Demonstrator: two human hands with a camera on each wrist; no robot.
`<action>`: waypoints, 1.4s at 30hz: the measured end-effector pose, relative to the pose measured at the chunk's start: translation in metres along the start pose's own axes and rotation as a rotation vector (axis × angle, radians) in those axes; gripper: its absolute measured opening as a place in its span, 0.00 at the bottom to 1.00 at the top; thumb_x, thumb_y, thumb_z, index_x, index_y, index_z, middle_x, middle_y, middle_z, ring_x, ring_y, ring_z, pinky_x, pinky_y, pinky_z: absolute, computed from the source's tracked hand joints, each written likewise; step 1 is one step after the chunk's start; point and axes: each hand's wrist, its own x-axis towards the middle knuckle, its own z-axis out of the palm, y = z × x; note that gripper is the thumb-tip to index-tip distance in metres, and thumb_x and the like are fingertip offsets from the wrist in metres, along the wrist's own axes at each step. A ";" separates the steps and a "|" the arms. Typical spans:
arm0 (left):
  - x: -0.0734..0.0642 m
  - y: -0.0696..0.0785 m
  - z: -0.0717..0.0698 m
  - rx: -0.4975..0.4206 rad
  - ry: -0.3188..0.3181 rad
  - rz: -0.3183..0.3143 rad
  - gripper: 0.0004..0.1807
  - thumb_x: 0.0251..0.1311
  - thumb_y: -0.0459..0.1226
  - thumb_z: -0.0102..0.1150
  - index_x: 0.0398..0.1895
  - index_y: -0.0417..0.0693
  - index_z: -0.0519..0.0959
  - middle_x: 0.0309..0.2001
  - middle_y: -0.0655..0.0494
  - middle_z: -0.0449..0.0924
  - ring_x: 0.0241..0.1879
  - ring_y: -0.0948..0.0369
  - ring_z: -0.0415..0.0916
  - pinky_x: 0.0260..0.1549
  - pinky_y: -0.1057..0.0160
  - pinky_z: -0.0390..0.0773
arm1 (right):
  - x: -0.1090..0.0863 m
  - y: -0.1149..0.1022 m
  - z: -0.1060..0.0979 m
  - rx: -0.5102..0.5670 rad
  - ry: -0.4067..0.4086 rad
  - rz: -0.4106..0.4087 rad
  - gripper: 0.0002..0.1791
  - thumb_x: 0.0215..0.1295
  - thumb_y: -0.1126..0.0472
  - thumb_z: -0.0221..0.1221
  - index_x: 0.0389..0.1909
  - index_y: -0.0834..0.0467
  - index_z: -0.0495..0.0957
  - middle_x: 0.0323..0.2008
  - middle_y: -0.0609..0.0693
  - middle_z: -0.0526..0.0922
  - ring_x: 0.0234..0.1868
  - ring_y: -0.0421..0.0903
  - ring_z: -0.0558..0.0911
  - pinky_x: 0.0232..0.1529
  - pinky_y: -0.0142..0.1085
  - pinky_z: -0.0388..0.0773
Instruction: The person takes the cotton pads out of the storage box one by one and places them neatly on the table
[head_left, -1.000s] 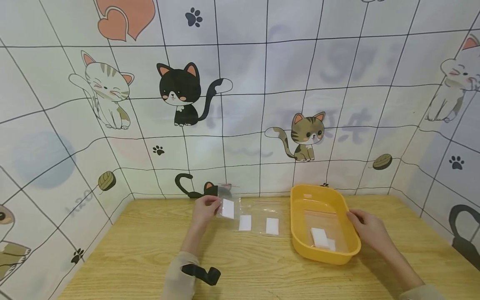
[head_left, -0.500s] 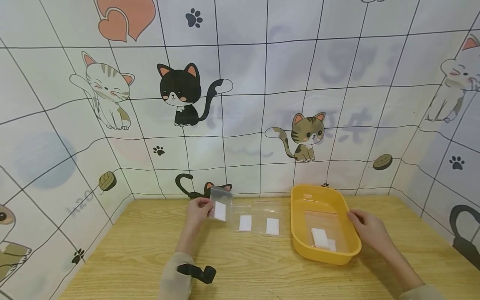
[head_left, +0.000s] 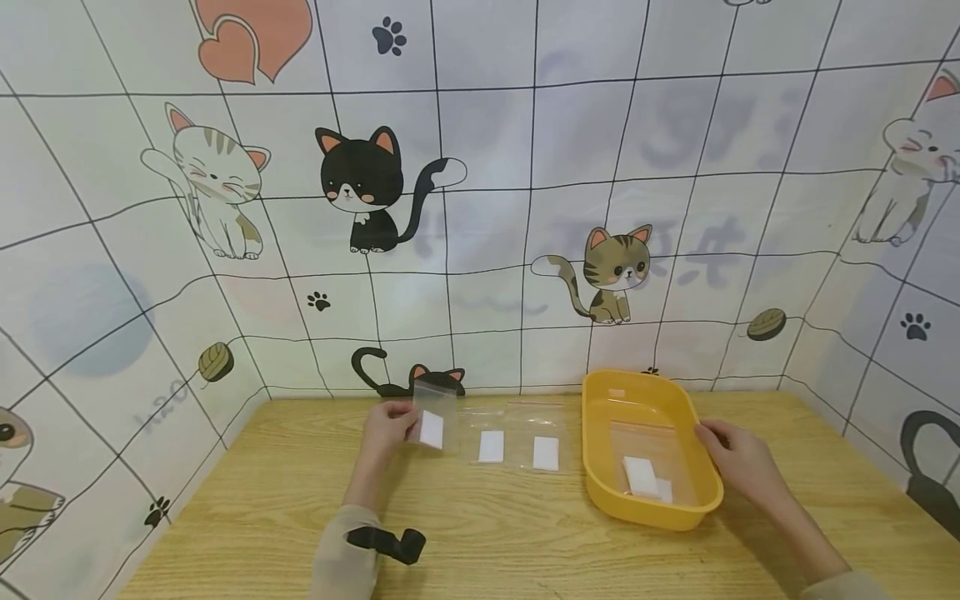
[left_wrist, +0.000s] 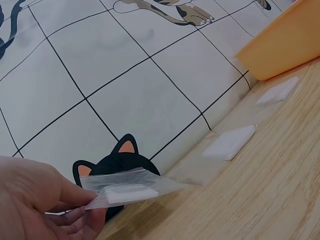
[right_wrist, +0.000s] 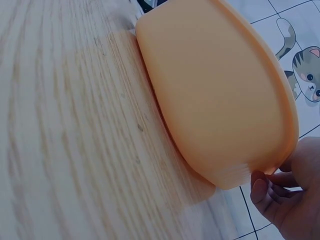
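Note:
My left hand (head_left: 386, 432) pinches the left edge of a clear zip bag (head_left: 436, 400) with a white rectangular piece inside. In the left wrist view this zip bag (left_wrist: 131, 192) is tilted just above the wooden table, thumb and fingers at its edge. To its right, two more clear bags lie flat in a row, each with a white piece, the nearer one (head_left: 491, 447) and the farther one (head_left: 546, 453). My right hand (head_left: 738, 458) grips the right rim of a yellow plastic basin (head_left: 592, 475). Inside the basin lie clear bags with white pieces (head_left: 640, 477).
The wooden table (head_left: 480, 542) runs back to a wall covering (head_left: 487, 225) printed with cats and grid lines. More of that covering stands at both sides. A black strap (head_left: 386, 543) circles the left sleeve.
My left hand has moved left and slightly down with the zip bag, away from the two flat bags. The right hand and the basin have stayed in place.

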 end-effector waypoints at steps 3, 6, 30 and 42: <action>0.000 -0.001 -0.001 0.017 0.002 -0.003 0.10 0.65 0.24 0.58 0.45 0.20 0.78 0.32 0.44 0.80 0.28 0.63 0.75 0.26 0.72 0.76 | 0.000 0.000 0.000 0.002 0.004 -0.003 0.27 0.81 0.55 0.46 0.58 0.79 0.72 0.52 0.75 0.78 0.53 0.72 0.78 0.49 0.61 0.78; 0.001 -0.003 -0.001 0.052 0.008 -0.003 0.09 0.65 0.24 0.58 0.43 0.22 0.79 0.32 0.45 0.80 0.29 0.62 0.74 0.27 0.72 0.76 | 0.000 0.000 0.000 0.001 0.005 -0.006 0.27 0.81 0.55 0.47 0.58 0.78 0.72 0.52 0.75 0.79 0.52 0.71 0.79 0.49 0.61 0.78; -0.002 -0.011 -0.005 0.284 0.037 0.015 0.05 0.56 0.25 0.60 0.34 0.28 0.80 0.29 0.48 0.78 0.31 0.58 0.71 0.25 0.69 0.70 | -0.001 -0.001 0.000 0.017 -0.002 -0.004 0.27 0.81 0.55 0.46 0.57 0.79 0.72 0.51 0.75 0.79 0.51 0.70 0.79 0.47 0.58 0.80; -0.004 -0.010 -0.006 0.389 0.046 0.061 0.03 0.51 0.26 0.61 0.29 0.31 0.80 0.26 0.49 0.78 0.29 0.54 0.73 0.25 0.65 0.71 | -0.001 -0.002 -0.001 0.021 -0.007 0.008 0.27 0.81 0.55 0.46 0.58 0.78 0.72 0.52 0.75 0.79 0.52 0.69 0.79 0.47 0.58 0.80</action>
